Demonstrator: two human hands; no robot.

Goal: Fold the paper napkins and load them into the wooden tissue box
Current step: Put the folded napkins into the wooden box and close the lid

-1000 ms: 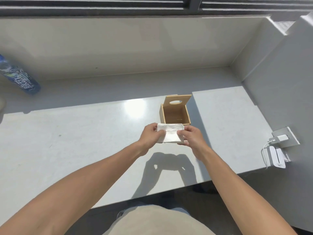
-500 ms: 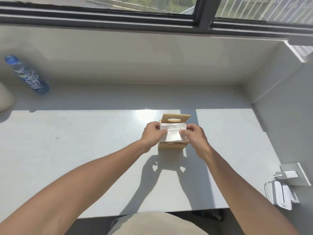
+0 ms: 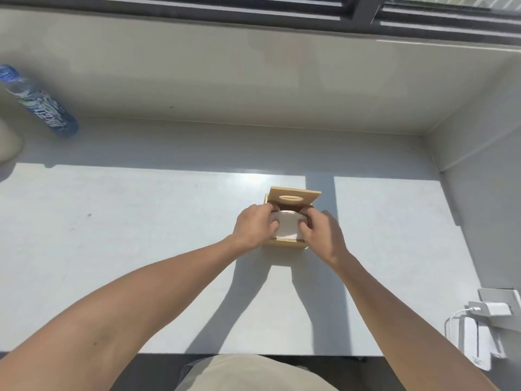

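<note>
Both grips — left hand (image 3: 255, 226), right hand (image 3: 320, 231) — clenched on folded napkin (image 3: 287, 228), seemingly partway inside wooden tissue box (image 3: 284, 243).

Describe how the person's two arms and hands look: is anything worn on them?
Both arms are bare from the hands to the edge of the picture; no sleeves show. The left hand and the right hand carry no gloves. No watch or bracelet shows on either wrist, and I can see no ring on the fingers, though some are hidden.
</note>
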